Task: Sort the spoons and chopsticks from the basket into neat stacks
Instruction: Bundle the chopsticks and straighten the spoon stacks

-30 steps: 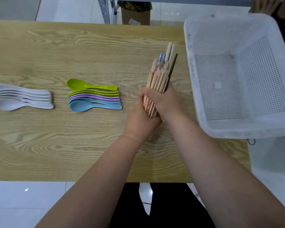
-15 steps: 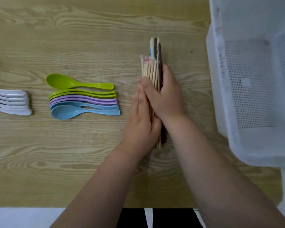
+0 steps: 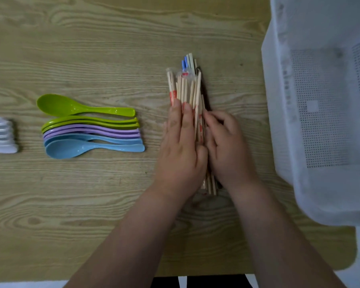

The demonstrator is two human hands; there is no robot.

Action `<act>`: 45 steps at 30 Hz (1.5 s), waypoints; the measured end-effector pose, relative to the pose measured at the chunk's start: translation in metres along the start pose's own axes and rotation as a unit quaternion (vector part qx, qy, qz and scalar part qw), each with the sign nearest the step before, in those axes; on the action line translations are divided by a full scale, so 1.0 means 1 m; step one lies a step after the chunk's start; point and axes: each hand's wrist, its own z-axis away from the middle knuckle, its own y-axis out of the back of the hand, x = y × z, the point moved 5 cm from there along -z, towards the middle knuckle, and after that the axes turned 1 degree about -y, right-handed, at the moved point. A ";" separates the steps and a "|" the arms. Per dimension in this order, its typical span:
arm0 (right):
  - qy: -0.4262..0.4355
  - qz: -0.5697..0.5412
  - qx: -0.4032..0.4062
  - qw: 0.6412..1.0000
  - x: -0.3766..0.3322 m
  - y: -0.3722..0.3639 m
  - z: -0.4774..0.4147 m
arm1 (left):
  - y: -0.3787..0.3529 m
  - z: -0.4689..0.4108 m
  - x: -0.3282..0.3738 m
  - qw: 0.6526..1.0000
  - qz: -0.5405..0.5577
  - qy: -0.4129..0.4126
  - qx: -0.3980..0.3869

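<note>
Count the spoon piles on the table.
2. The white spoons sit at the picture's left edge, partly cut off; the coloured spoons lie between them and the chopsticks. None seems hidden.

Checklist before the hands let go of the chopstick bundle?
1. Chopsticks lying on table: ok.
2. Far ends flush: not ok, several stick out.
3. Left hand flat on the bundle: ok.
4. Right hand grip, fingers curled at the bundle's side: cannot tell.
5. Coloured spoons apart from the bundle: ok.
6. Basket emptied: cannot tell, partly out of frame.
</note>
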 end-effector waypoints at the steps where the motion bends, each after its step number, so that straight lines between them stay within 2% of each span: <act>1: 0.019 0.013 -0.010 1.000 0.001 0.001 0.006 | 0.000 -0.002 0.001 1.000 -0.002 0.000 -0.003; 4: 0.029 0.033 0.010 0.999 0.006 0.006 0.023 | 0.001 -0.002 0.003 1.000 0.000 -0.011 -0.004; 8: -0.033 0.003 0.036 0.999 0.003 0.003 0.040 | -0.002 0.007 0.003 0.999 0.020 -0.031 -0.019; 11: -0.088 -0.035 0.039 0.995 -0.005 -0.007 0.040 | -0.003 0.003 0.004 0.999 0.045 -0.001 -0.009; 14: -0.093 -0.069 0.077 0.990 -0.010 -0.003 0.036 | 0.000 -0.008 0.005 0.999 0.049 0.003 0.004; 17: -0.026 -0.044 -0.002 0.999 -0.007 0.001 0.038 | 0.005 -0.008 0.003 0.999 0.028 -0.021 -0.002; 19: 0.027 0.025 -0.053 0.998 0.002 0.005 0.044 | 0.009 0.000 0.000 0.998 -0.001 -0.057 -0.010; 21: 0.057 0.113 -0.070 0.989 0.013 0.011 0.053 | 0.009 0.013 -0.006 0.996 -0.029 -0.079 -0.028; 24: 0.068 0.189 -0.103 0.974 0.021 0.004 0.064 | 0.002 0.025 -0.008 0.997 -0.038 -0.062 -0.037; 28: 0.045 0.177 -0.103 0.978 0.013 -0.008 0.064 | -0.005 0.020 0.003 0.999 -0.027 -0.006 -0.030; 31: 0.080 0.154 -0.114 0.978 0.017 0.003 0.066 | 0.004 0.023 -0.003 0.995 -0.035 -0.072 -0.054; 33: 0.111 0.166 -0.153 0.968 0.023 0.012 0.071 | 0.012 0.034 -0.013 0.981 -0.095 -0.148 -0.081; 36: 0.122 0.190 -0.194 0.955 0.029 0.018 0.073 | 0.013 0.044 -0.027 0.955 -0.169 -0.211 -0.121; 40: 0.117 0.177 -0.208 0.955 0.027 0.022 0.064 | 0.008 0.040 -0.029 0.944 -0.198 -0.244 -0.102; 45: 0.118 0.151 -0.208 0.959 0.023 0.026 0.063 | 0.008 0.041 -0.033 0.947 -0.181 -0.258 -0.065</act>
